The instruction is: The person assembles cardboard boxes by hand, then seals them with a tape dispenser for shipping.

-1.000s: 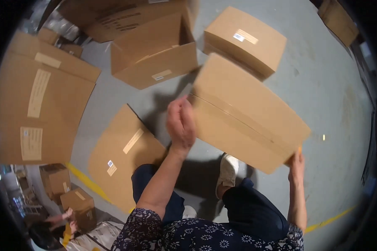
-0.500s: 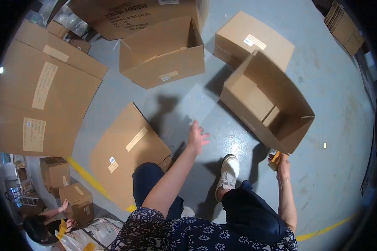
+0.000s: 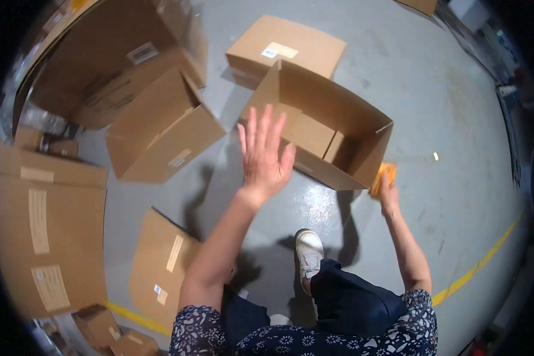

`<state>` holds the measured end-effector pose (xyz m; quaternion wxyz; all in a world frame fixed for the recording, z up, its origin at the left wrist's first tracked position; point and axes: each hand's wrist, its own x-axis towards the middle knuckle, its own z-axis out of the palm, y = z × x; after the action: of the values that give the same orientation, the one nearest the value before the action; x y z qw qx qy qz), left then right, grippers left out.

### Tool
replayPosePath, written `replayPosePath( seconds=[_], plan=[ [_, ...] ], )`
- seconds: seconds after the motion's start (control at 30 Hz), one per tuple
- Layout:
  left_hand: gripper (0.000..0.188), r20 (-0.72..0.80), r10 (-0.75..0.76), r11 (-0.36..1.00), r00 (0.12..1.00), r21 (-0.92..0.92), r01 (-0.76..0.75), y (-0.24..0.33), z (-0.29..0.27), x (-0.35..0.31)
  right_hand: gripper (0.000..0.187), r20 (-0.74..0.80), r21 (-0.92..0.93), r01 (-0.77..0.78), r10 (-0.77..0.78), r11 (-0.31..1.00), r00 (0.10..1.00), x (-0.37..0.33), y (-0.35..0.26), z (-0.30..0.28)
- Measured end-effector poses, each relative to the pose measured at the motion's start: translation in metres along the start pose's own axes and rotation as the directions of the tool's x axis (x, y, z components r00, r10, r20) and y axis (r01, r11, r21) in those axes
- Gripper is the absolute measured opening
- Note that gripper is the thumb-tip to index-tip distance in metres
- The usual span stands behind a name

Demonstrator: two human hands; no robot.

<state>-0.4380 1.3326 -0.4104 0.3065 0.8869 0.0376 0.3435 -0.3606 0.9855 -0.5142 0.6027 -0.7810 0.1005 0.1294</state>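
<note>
An open brown cardboard box (image 3: pixel 338 98) stands tilted on the grey floor in front of me, its inside showing. My left hand (image 3: pixel 264 157) is raised with fingers spread and nothing in it. It overlaps the box's left wall; whether it touches the cardboard I cannot tell. At the box's near right corner, my right hand (image 3: pixel 388 191) is closed around a small orange-yellow object (image 3: pixel 384 173). Fingers and blur keep its exact kind from showing.
Behind the box sits a closed carton (image 3: pixel 314 40). To the left are another open box (image 3: pixel 166 133), a large carton (image 3: pixel 101 65) and a tall one (image 3: pixel 74 216). A carton (image 3: pixel 151 255) lies by my left leg. A yellow line (image 3: pixel 480 267) crosses the floor at right.
My view has swung, so the boxes sit further left in it. My left hand has moved forward to the open box's left wall, fingers spread. My right hand still grips the orange-yellow object.
</note>
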Motion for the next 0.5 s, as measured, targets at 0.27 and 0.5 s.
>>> replayPosePath(
  seconds=[0.27, 0.5],
  plan=[
    [0.021, 0.673, 0.257, 0.891, 0.694, 0.114, -0.44, -0.043, -0.007, 0.003, 0.043, -0.109, -0.235, 0.349, -0.381, 0.907, 0.918, 0.09, -0.122, -0.005],
    [0.027, 0.64, 0.115, 0.942, 0.759, 0.172, -0.287, -0.028, -0.118, -0.072, 0.036, 0.079, -0.752, 0.633, -0.928, 0.184, 0.364, 0.158, -0.154, 0.107]
  ],
)
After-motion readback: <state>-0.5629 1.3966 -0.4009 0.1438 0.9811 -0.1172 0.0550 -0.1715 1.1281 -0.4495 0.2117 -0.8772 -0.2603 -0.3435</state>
